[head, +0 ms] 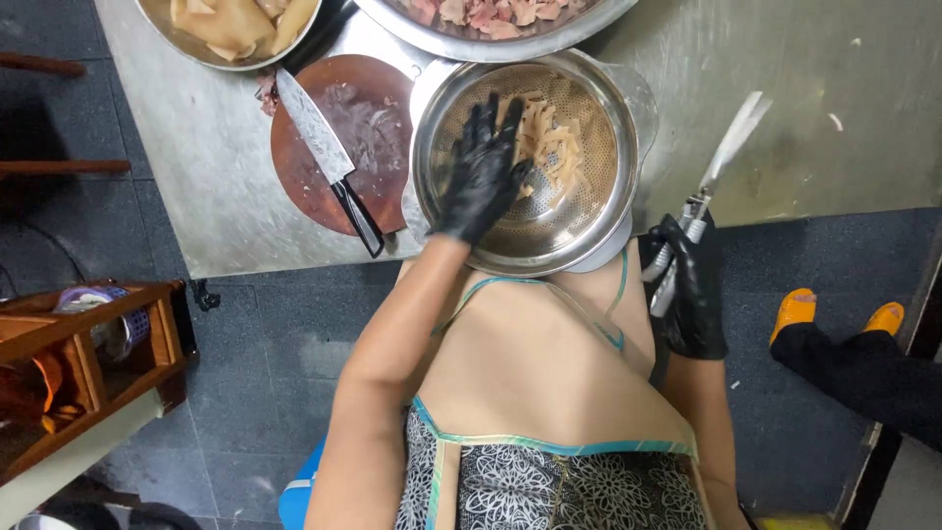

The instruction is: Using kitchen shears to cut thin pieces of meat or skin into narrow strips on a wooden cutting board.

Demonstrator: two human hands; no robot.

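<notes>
On one steel table [196, 196]: three bowls, one colander [579, 211], one knife [324, 157], one scissors [721, 167].

Single head view, looking steeply down from above, close over steel table [196, 177] edge and floor.

At the table's far edge, I see the pale-piece bowl [228, 29] and the pink-meat bowl [496, 22] cut off by the frame top. My left hand [483, 175] hides part of the strips [552, 147]. My right hand [692, 290] covers the scissors' [708, 182] handles.
</notes>
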